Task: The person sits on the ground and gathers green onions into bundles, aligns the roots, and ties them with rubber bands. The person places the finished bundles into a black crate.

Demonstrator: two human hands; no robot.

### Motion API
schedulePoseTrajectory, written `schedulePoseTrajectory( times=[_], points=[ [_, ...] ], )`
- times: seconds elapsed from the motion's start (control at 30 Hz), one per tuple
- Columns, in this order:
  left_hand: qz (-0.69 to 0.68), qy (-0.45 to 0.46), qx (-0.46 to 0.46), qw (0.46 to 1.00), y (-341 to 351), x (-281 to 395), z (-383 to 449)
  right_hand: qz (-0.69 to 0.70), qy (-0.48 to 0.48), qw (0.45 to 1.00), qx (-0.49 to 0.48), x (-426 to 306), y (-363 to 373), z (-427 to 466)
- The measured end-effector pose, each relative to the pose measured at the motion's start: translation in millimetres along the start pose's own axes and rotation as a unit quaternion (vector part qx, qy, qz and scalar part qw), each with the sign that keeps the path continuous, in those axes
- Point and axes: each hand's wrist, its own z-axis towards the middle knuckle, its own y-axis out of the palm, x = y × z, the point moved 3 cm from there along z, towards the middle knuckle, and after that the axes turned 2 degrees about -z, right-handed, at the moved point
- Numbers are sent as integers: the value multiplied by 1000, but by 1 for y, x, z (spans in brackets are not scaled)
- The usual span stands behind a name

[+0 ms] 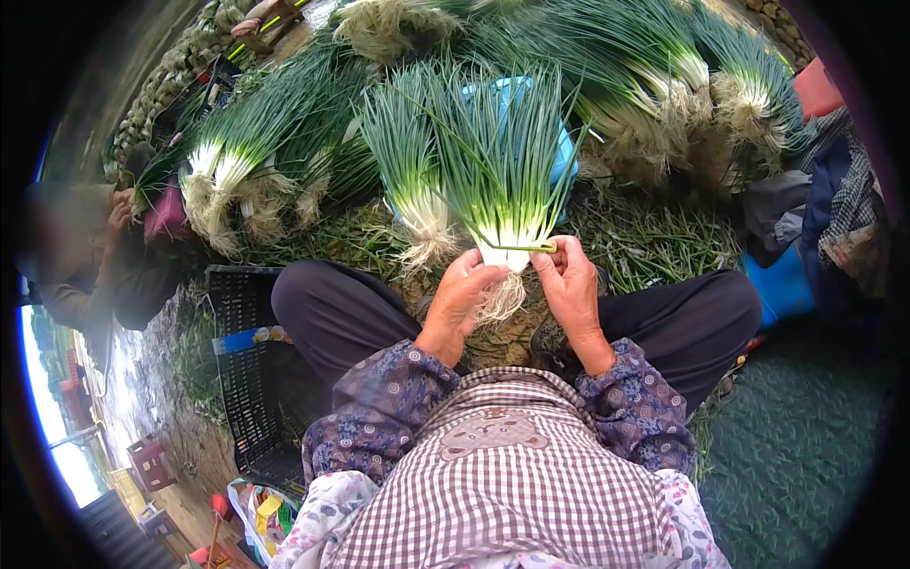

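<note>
A fanned bunch of green onions lies before me, its leaves pointing away and its pale roots towards my lap. My left hand grips the white stem bases, with the thumb across them just above the roots. A narrow green band runs across the white stems. At its right end, the fingers of my right hand pinch this band against the bunch. A second bunch of green onions rests close by on the left. Both bunches lie over a light blue plastic container, mostly hidden under the leaves.
Bunches of green onions lie at far left and far right. Leaf trimmings cover the ground. A black plastic crate stands by my left knee. Another person sits at the left edge. Cloths hang at right.
</note>
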Motion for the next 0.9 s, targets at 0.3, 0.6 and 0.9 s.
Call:
schedulePoseTrajectory(
  times=[0.3, 0.6, 0.9],
  points=[
    [0, 34, 5, 999, 3, -8, -15, 189, 161, 939, -239, -26, -5, -22],
    [36, 41, 33, 998, 2, -9, -22, 677, 74, 732, -19, -36, -70, -5],
    [-74, -59, -23, 995, 6, -18, -14, 254, 57, 943, -207, -13, -14, -37]
  ],
)
